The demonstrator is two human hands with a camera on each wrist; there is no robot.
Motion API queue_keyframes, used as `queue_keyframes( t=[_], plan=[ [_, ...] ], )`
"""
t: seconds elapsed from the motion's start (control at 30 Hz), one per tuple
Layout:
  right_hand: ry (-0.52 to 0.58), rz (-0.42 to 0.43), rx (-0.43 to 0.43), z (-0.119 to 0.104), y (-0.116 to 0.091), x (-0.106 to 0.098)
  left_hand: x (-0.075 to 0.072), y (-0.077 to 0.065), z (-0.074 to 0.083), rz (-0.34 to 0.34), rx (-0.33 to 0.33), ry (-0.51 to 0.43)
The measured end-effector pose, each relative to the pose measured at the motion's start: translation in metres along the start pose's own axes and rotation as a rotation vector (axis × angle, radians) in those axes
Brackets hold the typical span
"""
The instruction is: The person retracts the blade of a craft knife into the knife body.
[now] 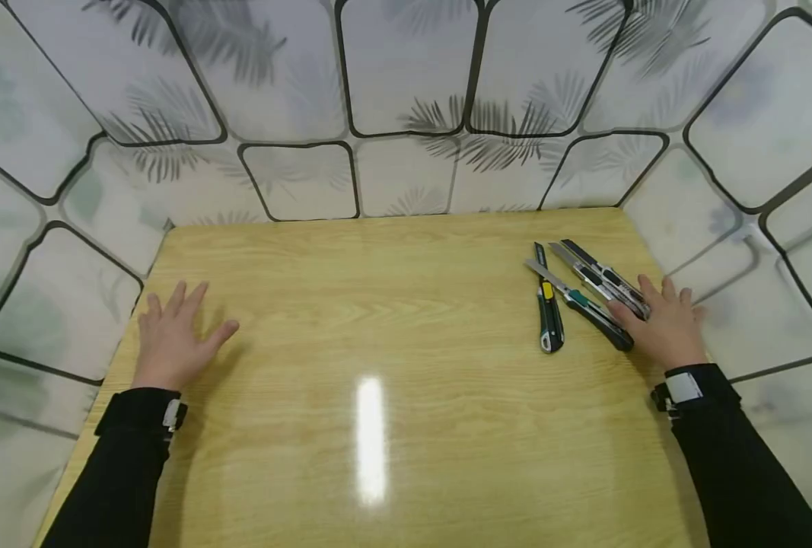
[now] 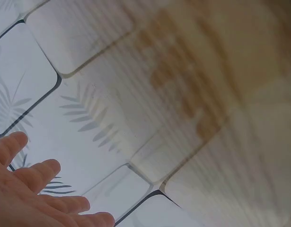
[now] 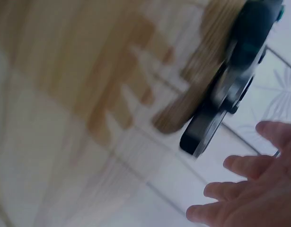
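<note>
My left hand (image 1: 176, 339) is over the left side of the wooden table (image 1: 378, 304), fingers spread and nothing in it. In the left wrist view its fingers (image 2: 39, 172) look straight and apart. On the right, my right hand (image 1: 669, 323) has its fingers spread beside several utility knives, its thumb overlapping their handle ends in the head view. A black utility knife with a yellow part (image 1: 549, 316) lies leftmost. A knife with a green slider (image 1: 587, 308) crosses it, blade out. Behind lie silver-and-black utility knives (image 1: 607, 278), side by side.
Quilted-looking panels with leaf prints (image 1: 406, 175) stand along the back and both sides of the table. A bright light reflection (image 1: 371, 441) shows on the tabletop near the front.
</note>
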State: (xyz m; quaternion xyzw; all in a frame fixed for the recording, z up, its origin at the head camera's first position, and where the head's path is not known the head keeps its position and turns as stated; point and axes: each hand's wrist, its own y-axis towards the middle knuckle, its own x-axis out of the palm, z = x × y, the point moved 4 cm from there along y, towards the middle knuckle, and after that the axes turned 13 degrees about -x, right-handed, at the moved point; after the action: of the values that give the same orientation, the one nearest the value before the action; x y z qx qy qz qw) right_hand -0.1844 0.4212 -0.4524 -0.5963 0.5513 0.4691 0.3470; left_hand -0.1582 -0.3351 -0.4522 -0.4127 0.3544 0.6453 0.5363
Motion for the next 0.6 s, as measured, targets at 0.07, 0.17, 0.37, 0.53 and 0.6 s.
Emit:
queue_keyframes(
  t=[0.07, 0.17, 0.37, 0.53, 0.6],
  plan=[
    [-0.002, 0.055, -0.009, -0.010, 0.002, -0.002, 0.000, 0.000, -0.001, 0.000, -0.004, -0.005],
    [0.037, 0.124, -0.035, -0.038, 0.006, -0.004, -0.001, 0.000, -0.002, 0.009, -0.007, -0.015],
    [0.091, -0.090, -0.061, -0.094, 0.015, 0.008, 0.000, -0.006, 0.013, 0.047, 0.050, -0.087],
    [0.066, -0.300, -0.035, -0.110, 0.022, 0.030, 0.003, -0.014, 0.049, 0.068, 0.144, -0.158],
    [0.064, -0.322, -0.044, -0.115, 0.027, 0.037, 0.004, -0.018, 0.066, 0.060, 0.173, -0.188]
  ],
)
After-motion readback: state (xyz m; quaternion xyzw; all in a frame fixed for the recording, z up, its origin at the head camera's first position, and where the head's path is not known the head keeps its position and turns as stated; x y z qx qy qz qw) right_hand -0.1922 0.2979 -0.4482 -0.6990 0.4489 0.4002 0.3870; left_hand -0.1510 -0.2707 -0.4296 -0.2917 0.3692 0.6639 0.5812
